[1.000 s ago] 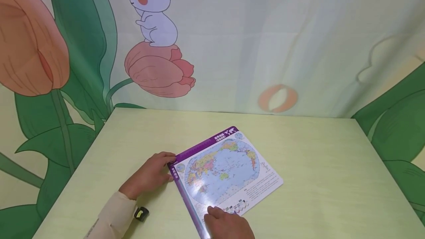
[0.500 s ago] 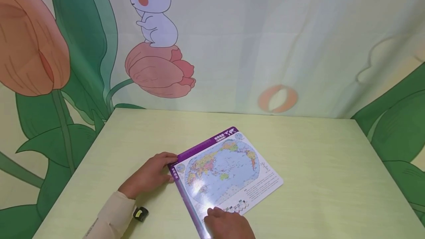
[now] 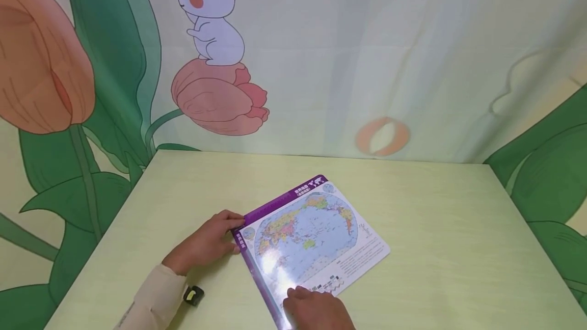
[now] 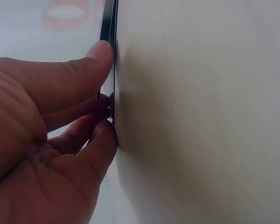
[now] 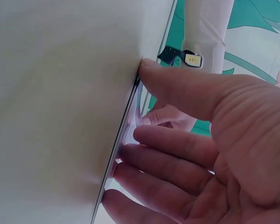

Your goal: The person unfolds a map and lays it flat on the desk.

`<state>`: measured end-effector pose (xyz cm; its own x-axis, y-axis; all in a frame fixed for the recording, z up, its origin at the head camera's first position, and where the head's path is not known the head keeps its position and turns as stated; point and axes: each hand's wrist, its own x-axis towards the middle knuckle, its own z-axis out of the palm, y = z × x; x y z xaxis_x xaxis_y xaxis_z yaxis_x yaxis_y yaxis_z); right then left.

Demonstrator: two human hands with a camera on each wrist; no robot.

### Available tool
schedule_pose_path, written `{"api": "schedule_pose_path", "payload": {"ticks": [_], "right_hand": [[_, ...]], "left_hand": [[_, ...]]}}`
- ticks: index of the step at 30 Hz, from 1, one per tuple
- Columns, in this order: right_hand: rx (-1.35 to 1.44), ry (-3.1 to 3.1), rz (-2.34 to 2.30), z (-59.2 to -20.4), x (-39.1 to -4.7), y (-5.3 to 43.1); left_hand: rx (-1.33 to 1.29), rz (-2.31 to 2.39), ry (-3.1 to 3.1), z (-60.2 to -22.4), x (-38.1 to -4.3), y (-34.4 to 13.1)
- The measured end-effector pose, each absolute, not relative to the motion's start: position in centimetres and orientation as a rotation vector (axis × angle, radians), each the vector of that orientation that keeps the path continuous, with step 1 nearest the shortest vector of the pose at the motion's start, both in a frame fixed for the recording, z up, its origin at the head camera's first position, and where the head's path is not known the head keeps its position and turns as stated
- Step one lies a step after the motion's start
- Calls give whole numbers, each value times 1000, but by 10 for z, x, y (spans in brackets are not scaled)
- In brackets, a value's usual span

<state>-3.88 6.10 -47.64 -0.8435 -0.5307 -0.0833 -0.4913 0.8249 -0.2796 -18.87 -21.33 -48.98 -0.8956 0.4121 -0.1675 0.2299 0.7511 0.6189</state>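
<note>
world map flat on pale table

left hand pinches its left corner; right hand touches and hides part of its near edge, grip impossible to tell. glare whitens some print. black device beside left sleeve; rabbit-printed backdrop behind.

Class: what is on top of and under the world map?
The right hand covers some of its near side, hiding anything printed there; the left hand touches its left corner. The world map lies on the pale tabletop; anything else beneath is covered.
</note>
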Motion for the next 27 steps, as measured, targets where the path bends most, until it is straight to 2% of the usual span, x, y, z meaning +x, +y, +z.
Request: {"api": "schedule_pose_path", "payload": {"ticks": [12, 27], "right_hand": [[-646, 2759, -497, -477, -42, 80], [-585, 2792, -626, -473, -46, 114]], "left_hand": [[603, 815, 2733, -488, -166, -213], [388, 677, 2836, -479, -131, -196]]}}
